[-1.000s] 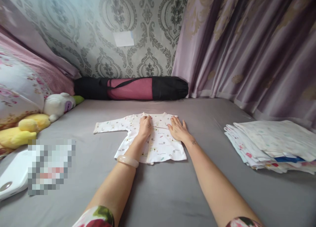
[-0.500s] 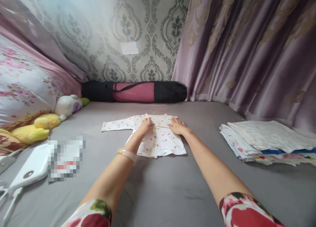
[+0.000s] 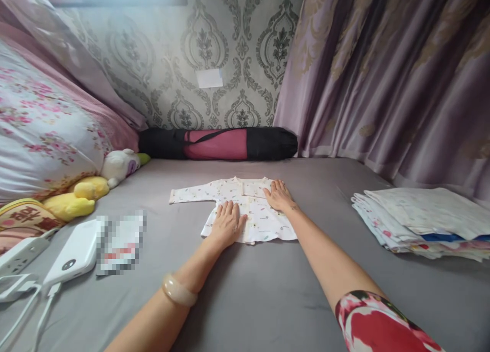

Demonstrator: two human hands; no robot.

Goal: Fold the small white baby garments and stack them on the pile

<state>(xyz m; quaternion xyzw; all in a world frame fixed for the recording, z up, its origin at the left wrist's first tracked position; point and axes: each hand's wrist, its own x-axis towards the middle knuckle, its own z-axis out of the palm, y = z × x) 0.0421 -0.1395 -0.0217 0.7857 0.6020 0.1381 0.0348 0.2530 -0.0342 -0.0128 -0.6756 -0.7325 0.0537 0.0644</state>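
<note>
One smooth grey fabric sheet [image 3: 248,301] bears a stack of folded, pale patterned cloths [image 3: 432,214], at right, and, centre, a small white long-sleeved shirt [image 3: 264,224], spread flat. Your left hand [image 3: 228,223] and right hand [image 3: 278,196] lie apart on it, palms down; its tiny lettering [image 3: 264,232] is unreadable.

A small white cotton-look long-sleeved top with tiny multicoloured prints [image 3: 264,224] lies flat on a smooth grey fabric sheet [image 3: 268,296], neckline toward 12 o'clock and hem toward 6. One sleeve stretches out straight to 9 o'clock; the other is folded inward across the chest, its cuff near the middle. A front edge runs down the body, and the hem ripples slightly.
</note>
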